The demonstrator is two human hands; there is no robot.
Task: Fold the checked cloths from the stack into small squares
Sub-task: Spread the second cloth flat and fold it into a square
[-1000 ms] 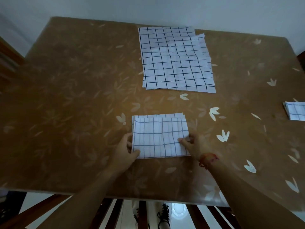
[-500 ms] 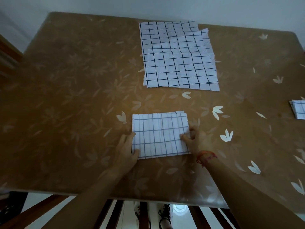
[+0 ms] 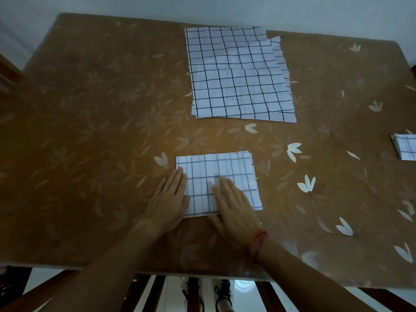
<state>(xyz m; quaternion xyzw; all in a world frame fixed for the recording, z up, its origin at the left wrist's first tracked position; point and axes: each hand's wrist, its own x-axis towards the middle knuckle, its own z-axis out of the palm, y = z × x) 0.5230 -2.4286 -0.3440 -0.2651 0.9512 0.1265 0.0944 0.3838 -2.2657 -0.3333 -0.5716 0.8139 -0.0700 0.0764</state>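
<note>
A folded white checked cloth lies flat near the table's front edge. My left hand rests flat on the table at the cloth's left edge, its fingers just over that edge. My right hand lies flat on the cloth's lower middle, fingers spread and pointing away from me. A stack of unfolded checked cloths sits at the far middle of the table. A small folded checked cloth lies at the right edge of the view.
The brown table has a pale leaf pattern under a glossy cover. Its front edge runs just below my wrists. A wall stands behind the far edge. Wooden chair slats show beneath the table.
My right hand has moved left from the cloth's right edge onto its middle and flattened. My left hand has flattened beside the left edge. The cloth's top layer now lies even.
</note>
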